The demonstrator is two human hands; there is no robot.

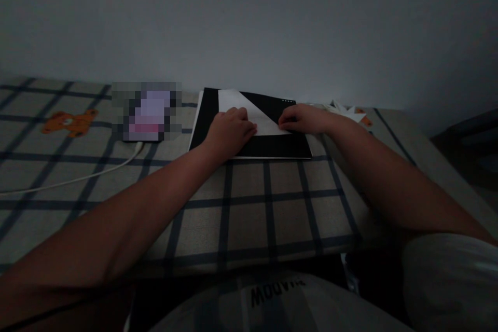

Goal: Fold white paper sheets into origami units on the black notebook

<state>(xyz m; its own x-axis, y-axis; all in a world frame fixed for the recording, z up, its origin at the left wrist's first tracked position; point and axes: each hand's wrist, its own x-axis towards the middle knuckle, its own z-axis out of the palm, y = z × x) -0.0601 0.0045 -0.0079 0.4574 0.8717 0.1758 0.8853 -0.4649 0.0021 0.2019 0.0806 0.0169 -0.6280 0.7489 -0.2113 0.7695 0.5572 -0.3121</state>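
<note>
A white sheet of paper (260,114), folded into a slanted shape, lies on a flat black board (272,146) at the far side of the checked surface. My left hand (229,132) rests palm-down on the paper's left part, fingers curled toward the fold. My right hand (301,118) presses its fingertips on the paper's right tip. Both hands touch the paper flat against the board; neither lifts it.
The surface is a grey cloth with dark blue checks (249,207) and an orange bear print (70,122). A blurred device (147,111) with a white cable (73,179) lies at the left. White and orange paper scraps (348,111) sit at the far right by the wall.
</note>
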